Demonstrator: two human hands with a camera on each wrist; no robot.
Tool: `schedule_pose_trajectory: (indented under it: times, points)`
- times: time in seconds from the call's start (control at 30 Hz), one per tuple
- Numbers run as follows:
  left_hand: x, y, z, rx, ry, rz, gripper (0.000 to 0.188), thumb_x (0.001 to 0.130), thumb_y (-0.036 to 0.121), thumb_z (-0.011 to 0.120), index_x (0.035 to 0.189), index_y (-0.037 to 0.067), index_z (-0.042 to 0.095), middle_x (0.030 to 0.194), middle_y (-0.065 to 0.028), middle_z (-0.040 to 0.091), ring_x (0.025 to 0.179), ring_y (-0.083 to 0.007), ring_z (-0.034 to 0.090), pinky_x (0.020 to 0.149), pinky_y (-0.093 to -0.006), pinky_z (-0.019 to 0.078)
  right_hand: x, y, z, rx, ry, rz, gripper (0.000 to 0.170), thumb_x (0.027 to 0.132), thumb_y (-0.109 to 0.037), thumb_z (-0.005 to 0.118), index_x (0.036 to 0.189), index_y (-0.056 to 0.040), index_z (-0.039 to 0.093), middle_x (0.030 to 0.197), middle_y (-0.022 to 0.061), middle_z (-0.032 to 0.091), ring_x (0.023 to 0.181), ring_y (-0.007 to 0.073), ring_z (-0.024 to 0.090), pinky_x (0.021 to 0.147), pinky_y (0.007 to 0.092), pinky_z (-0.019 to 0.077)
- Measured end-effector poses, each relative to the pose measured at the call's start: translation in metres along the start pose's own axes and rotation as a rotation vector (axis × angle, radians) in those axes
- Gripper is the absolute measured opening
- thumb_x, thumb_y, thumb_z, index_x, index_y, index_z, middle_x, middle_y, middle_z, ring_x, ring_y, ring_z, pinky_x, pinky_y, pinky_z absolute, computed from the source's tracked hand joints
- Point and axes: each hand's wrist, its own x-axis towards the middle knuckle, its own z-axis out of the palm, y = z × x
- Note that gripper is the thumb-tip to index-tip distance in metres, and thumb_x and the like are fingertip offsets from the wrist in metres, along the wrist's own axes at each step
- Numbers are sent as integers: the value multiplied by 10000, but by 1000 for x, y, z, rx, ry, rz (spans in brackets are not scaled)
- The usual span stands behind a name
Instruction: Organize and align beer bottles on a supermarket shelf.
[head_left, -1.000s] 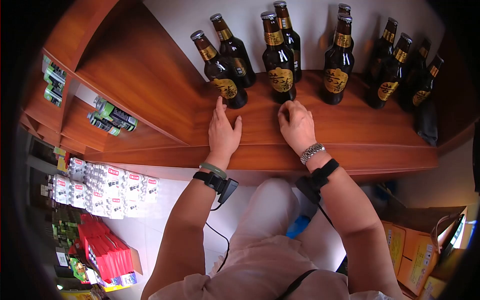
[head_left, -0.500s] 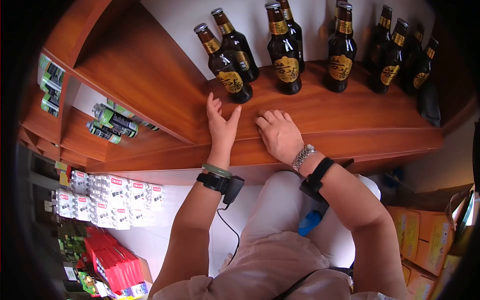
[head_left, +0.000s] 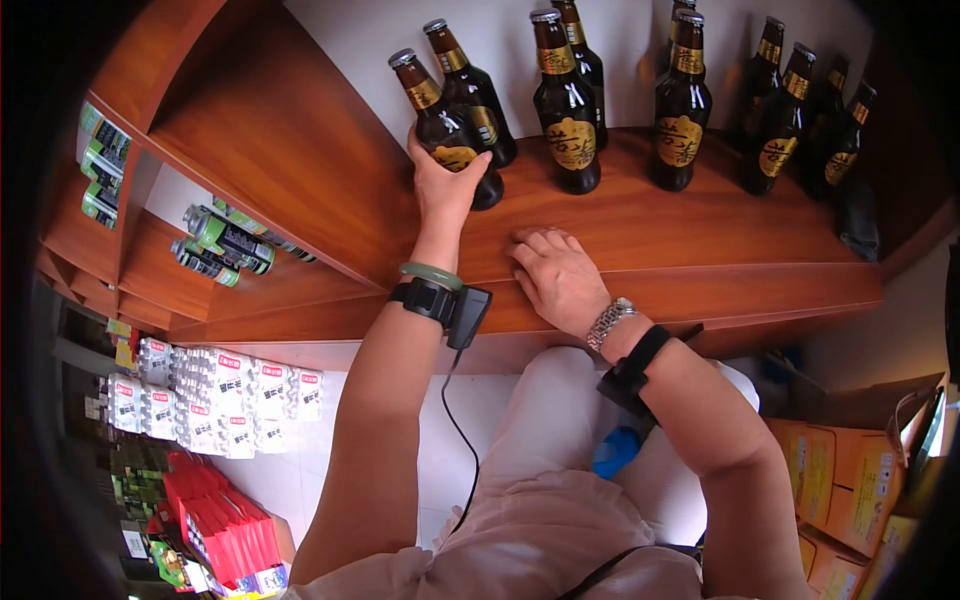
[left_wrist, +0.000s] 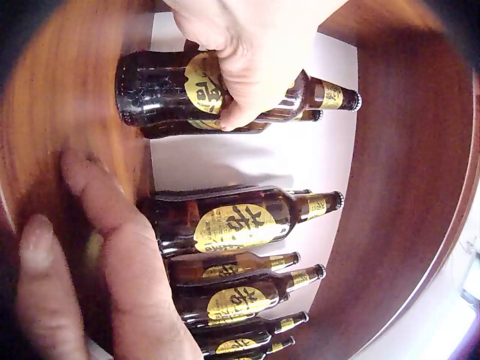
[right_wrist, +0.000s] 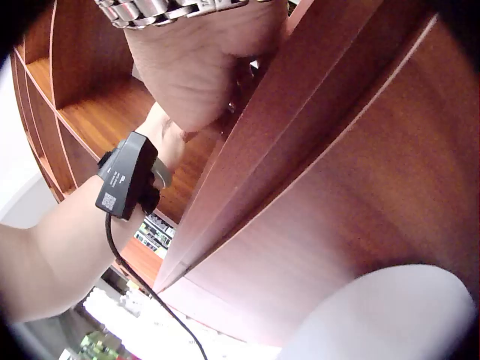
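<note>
My left hand [head_left: 446, 190] grips the front bottle [head_left: 436, 125] at the left end of the shelf, a dark brown glass beer bottle with a gold label and silver cap. In the left wrist view its thumb [left_wrist: 244, 112] lies across this bottle [left_wrist: 154, 86], partly covering the label. A second beer bottle [head_left: 488, 100] stands close behind it. Palm down, my right hand [head_left: 562, 275] rests on the wooden shelf [head_left: 690, 240] near its front edge, holding nothing. The nearest thing ahead of it is another front beer bottle [head_left: 566, 115].
More beer bottles [head_left: 682, 110] stand in short rows toward the right, with a dark object [head_left: 858, 215] by the right end. A wooden divider [head_left: 270, 130] rises at left; cans [head_left: 230, 240] lie beyond it. Shrink-wrapped packs [head_left: 225, 395] and orange cartons [head_left: 840, 470] stand below.
My left hand has moved forward from the shelf and taken hold of the left front bottle. My right hand has drawn back from the middle front bottle and flattened onto the shelf.
</note>
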Motion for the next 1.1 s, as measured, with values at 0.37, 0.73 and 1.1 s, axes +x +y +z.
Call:
schedule_pose_trajectory:
  times: [0.37,0.73,1.1]
  points:
    - [16,-28,-27,24,97,-54,983,710,108,902,1506,15,334,1350,-142,553,1221,-239,568,1030,-363,483,-7,-3,-8,-6,-60,34,353,883,-97,643,1231,-35,628,1369,144,586,1314,298,506,1170,439,334]
    - [-24,19,-35,126,252,434,800,828,31,798,1498,0,362,1428,-189,513,1328,-314,512,1172,-425,357,-12,-2,-12,-79,-117,13,484,879,-102,665,1349,-55,560,1451,148,525,1382,307,463,1203,448,306]
    - [55,-21,57,135,56,-110,814,774,194,874,1398,-72,422,1340,-246,576,1245,-335,592,1042,-383,472,-17,4,-16,-39,-132,-22,466,884,-108,658,1337,-51,568,1442,146,527,1382,298,459,1201,452,305]
